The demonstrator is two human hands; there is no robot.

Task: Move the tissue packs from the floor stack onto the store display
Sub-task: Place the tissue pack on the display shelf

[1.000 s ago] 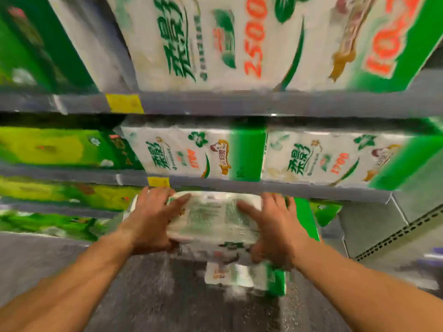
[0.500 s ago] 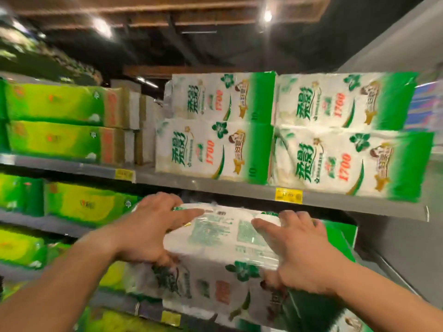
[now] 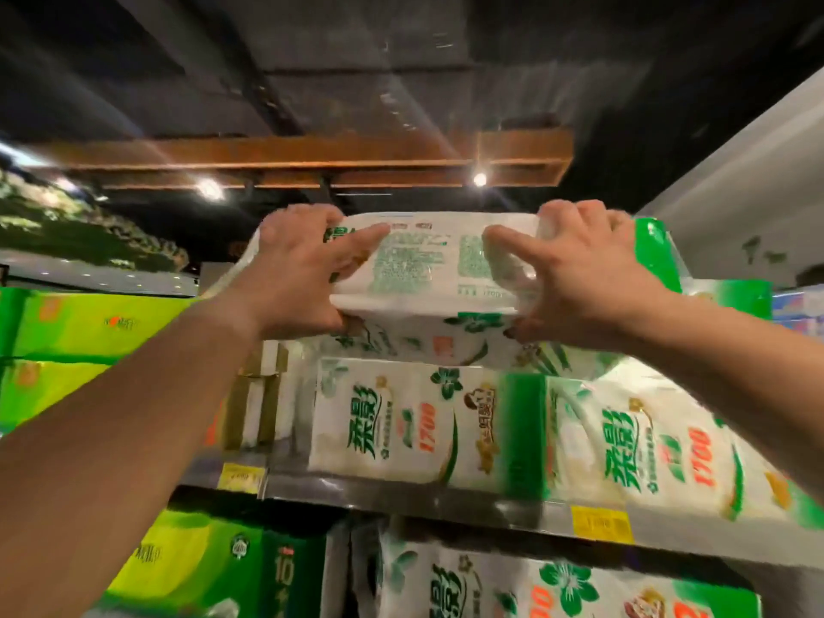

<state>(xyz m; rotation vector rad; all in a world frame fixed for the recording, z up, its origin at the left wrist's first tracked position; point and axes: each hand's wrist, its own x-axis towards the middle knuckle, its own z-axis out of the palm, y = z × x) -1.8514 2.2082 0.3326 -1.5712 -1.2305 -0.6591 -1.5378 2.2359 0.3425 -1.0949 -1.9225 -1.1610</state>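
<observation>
Your fingers (image 3: 356,236) are curled round both ends of the white-and-green plastic-wrapped tissue pack (image 3: 428,269): your left hand (image 3: 298,272) grips its end at 9 o'clock with the thumb laid across the printed face, and your right hand (image 3: 584,278) grips the end at 3 o'clock in the same way, fingers hooked over the top edge. Half a second ago you held this pack lower, in front of the shelf edge and below the stocked row; now you hold it high, at the top of the stack, with the dark ceiling behind it. Its underside sits right over the white tissue pack with green band and "1700" print (image 3: 419,421) at 6 o'clock of it; whether the two touch is blurred.

That lower pack stands on the grey metal shelf (image 3: 446,497), with a second like pack (image 3: 660,452) just beside it at 3 o'clock. Yellow price tags (image 3: 599,524) are fixed to the shelf's front edge. Under the shelf, at 6 o'clock, more white-and-green packs (image 3: 557,586) fill the next level. At 9 o'clock, lime-green tissue packs (image 3: 89,332) are stacked on the neighbouring shelving.
</observation>
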